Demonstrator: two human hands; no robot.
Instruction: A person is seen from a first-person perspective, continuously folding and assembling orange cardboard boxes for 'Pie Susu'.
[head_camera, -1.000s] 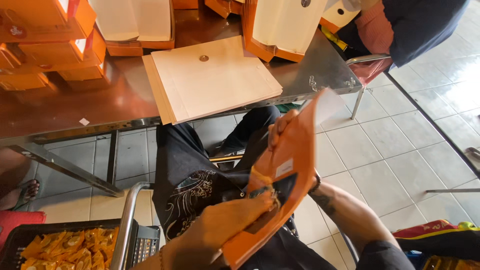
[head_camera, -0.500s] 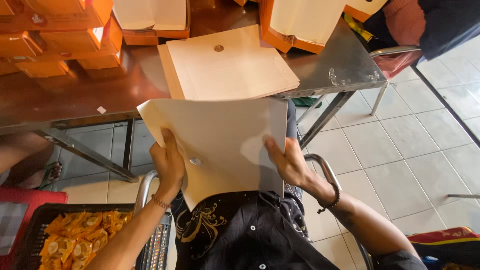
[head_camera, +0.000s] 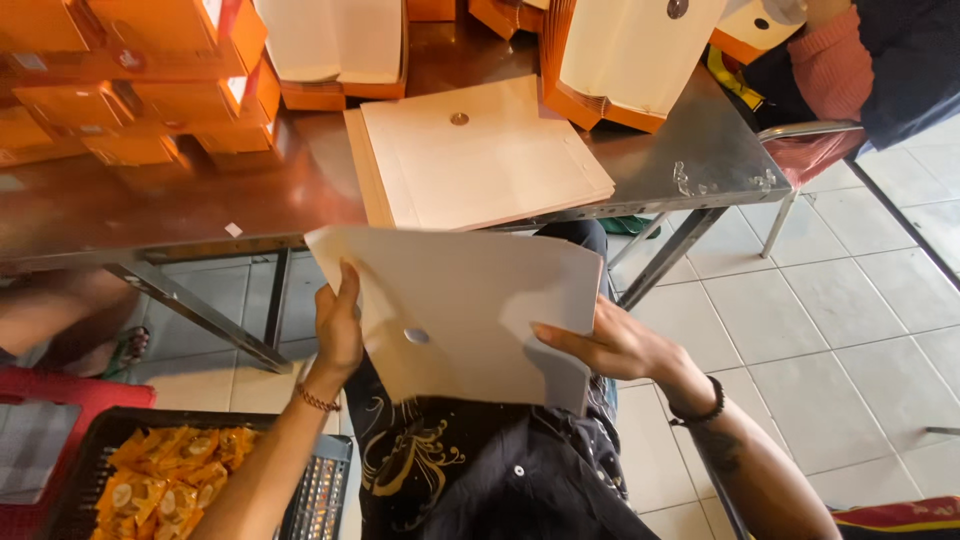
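I hold a flat cream cardboard sheet (head_camera: 465, 305) with a small round button near its middle, level above my lap. My left hand (head_camera: 338, 325) grips its left edge, thumb on top. My right hand (head_camera: 610, 345), with a dark bead bracelet on the wrist, grips its right edge. Just beyond the sheet, a stack of the same cream sheets (head_camera: 480, 155) lies on the brown table (head_camera: 150, 205), near the front edge.
Orange folded boxes (head_camera: 120, 80) pile up at the table's back left; upright orange-and-cream boxes (head_camera: 630, 60) stand at the back right. A black crate of orange packets (head_camera: 165, 485) sits at lower left. Another person in a pink sleeve (head_camera: 835, 65) sits at upper right. Tiled floor lies to the right.
One second ago I held the piece on edge with its orange side showing. It has since been turned flat, cream side up, and both hands now grip its side edges.
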